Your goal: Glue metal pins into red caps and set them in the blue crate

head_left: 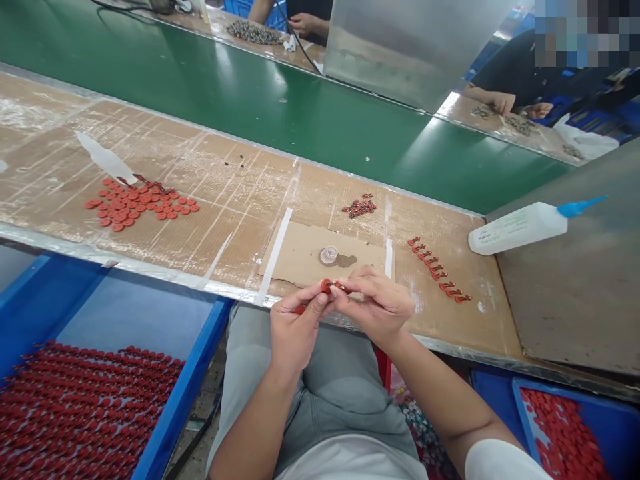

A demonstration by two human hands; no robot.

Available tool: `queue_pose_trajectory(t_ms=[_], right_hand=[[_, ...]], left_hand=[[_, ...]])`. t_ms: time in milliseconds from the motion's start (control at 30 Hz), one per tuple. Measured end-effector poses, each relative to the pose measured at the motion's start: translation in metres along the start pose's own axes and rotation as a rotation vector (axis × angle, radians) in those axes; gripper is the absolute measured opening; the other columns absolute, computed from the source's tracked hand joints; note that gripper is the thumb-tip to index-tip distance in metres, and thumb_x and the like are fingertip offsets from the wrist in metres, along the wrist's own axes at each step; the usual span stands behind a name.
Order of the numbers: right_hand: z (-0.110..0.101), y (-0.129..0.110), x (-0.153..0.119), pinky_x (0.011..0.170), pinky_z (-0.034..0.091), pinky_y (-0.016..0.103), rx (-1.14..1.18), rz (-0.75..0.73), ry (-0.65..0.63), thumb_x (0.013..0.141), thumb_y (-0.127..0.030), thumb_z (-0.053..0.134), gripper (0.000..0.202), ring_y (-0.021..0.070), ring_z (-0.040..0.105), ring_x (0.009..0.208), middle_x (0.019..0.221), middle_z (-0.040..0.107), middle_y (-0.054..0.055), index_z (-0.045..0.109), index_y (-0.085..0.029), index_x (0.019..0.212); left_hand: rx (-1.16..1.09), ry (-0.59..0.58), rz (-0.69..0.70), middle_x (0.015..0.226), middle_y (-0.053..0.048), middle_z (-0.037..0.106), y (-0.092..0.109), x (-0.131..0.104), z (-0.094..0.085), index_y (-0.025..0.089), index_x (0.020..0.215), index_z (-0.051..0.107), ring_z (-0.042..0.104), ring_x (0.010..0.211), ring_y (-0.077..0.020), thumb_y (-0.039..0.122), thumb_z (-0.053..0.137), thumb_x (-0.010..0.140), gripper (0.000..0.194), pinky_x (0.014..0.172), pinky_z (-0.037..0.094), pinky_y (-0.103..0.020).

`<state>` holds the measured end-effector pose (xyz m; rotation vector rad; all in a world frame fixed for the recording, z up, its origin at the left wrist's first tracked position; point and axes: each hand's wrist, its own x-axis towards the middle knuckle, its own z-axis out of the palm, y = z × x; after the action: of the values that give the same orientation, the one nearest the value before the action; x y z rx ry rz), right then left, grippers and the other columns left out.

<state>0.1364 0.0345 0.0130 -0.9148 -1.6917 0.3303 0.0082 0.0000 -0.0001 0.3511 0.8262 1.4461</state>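
My left hand (295,330) pinches a small red disc (327,286) between thumb and fingers. Another bit of red (300,309) shows within that hand, partly covered by the fingers. Fingers of my right hand (380,305) close on a small red-and-dark part (341,285) right beside the disc; whether the two are joined I cannot tell. Just beyond my hands, a small clear cup (329,255) stands on a taped cardboard sheet (295,243), next to a dark wet stain. Farther back lies a little heap of red-and-dark parts (360,207).
Loose red discs (125,203) cover part of the bench at left. A row of red assemblies (440,270) runs at right, near a white bottle with a blue nozzle (520,228). Blue trays (203,360) of red pieces flank my legs. Behind the green belt (210,87), other people's hands work.
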Motion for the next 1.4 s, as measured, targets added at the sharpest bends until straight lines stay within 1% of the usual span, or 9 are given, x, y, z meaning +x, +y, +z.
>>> queue_pose_trajectory(t_ms=[133,367,533,700,800,933,1067,1233,1400], right_hand=[[0.002,0.000,0.001,0.056,0.056,0.031,0.041,-0.037,-0.003,0.066,-0.012,0.077,0.036,0.0151,0.065,0.060,0.073,0.074,-0.001,0.072,-0.031,0.097],[0.008,0.003,0.002,0.054,0.055,0.029,0.111,-0.009,0.047,0.063,-0.007,0.077,0.034,0.0142,0.064,0.061,0.072,0.073,0.000,0.072,-0.026,0.091],[0.010,0.006,-0.002,0.052,0.053,0.027,0.106,0.016,0.055,0.065,-0.009,0.076,0.027,0.0131,0.063,0.057,0.068,0.070,-0.001,0.071,-0.025,0.086],[0.008,0.008,-0.004,0.054,0.054,0.028,0.084,0.055,0.054,0.066,-0.013,0.075,0.022,0.0134,0.063,0.057,0.069,0.071,0.000,0.071,-0.025,0.084],[0.006,0.008,-0.003,0.058,0.055,0.030,0.114,0.100,0.028,0.068,-0.015,0.075,0.022,0.0140,0.064,0.061,0.073,0.072,0.001,0.072,-0.026,0.087],[0.006,0.007,-0.002,0.061,0.055,0.031,0.222,0.192,0.000,0.069,-0.014,0.075,0.028,0.0141,0.064,0.065,0.077,0.072,0.001,0.073,-0.028,0.094],[0.009,0.004,-0.005,0.065,0.056,0.030,0.301,0.290,0.028,0.069,-0.012,0.076,0.033,0.0133,0.064,0.068,0.079,0.071,0.000,0.072,-0.028,0.097],[0.009,-0.001,-0.007,0.071,0.058,0.029,0.360,0.428,0.052,0.068,-0.014,0.078,0.033,0.0133,0.068,0.070,0.079,0.072,0.000,0.071,-0.025,0.098],[0.008,-0.004,-0.005,0.074,0.059,0.030,0.388,0.498,0.053,0.067,-0.018,0.080,0.031,0.0143,0.069,0.070,0.077,0.072,0.001,0.071,-0.024,0.096]], left_hand=[[0.004,0.022,0.043,0.083,-0.002,0.078,0.000,-0.002,0.001,0.020,0.080,0.075,0.072,0.078,-0.0129,0.017,0.077,0.068,0.013,0.072,0.060,-0.023],[0.031,0.014,0.093,0.081,-0.002,0.077,-0.002,-0.002,-0.002,0.019,0.078,0.074,0.072,0.078,-0.0137,0.015,0.075,0.069,0.010,0.073,0.062,-0.027],[0.068,0.043,0.111,0.082,-0.001,0.077,-0.006,-0.002,-0.001,0.019,0.078,0.074,0.072,0.078,-0.0136,0.015,0.075,0.069,0.011,0.076,0.062,-0.028],[0.065,0.040,0.109,0.082,-0.001,0.078,-0.008,-0.001,0.000,0.019,0.078,0.075,0.072,0.078,-0.0135,0.015,0.076,0.068,0.011,0.075,0.062,-0.028],[0.028,0.027,0.095,0.082,-0.001,0.078,-0.007,-0.001,0.001,0.020,0.078,0.075,0.072,0.078,-0.0134,0.015,0.076,0.068,0.011,0.075,0.062,-0.028],[-0.022,0.024,0.062,0.083,-0.002,0.078,-0.006,0.000,0.003,0.020,0.078,0.075,0.073,0.080,-0.0135,0.015,0.076,0.068,0.011,0.074,0.061,-0.024],[-0.038,0.020,0.046,0.084,-0.002,0.078,-0.007,0.001,0.003,0.020,0.078,0.075,0.073,0.083,-0.0128,0.014,0.076,0.068,0.011,0.077,0.059,-0.021],[-0.043,0.027,0.039,0.084,-0.002,0.078,-0.007,0.001,0.004,0.019,0.079,0.074,0.073,0.084,-0.0137,0.014,0.076,0.068,0.012,0.077,0.059,-0.022],[-0.048,0.029,0.021,0.081,-0.001,0.077,-0.007,0.000,0.004,0.018,0.077,0.072,0.072,0.082,-0.0123,0.014,0.076,0.067,0.011,0.076,0.059,-0.021]])
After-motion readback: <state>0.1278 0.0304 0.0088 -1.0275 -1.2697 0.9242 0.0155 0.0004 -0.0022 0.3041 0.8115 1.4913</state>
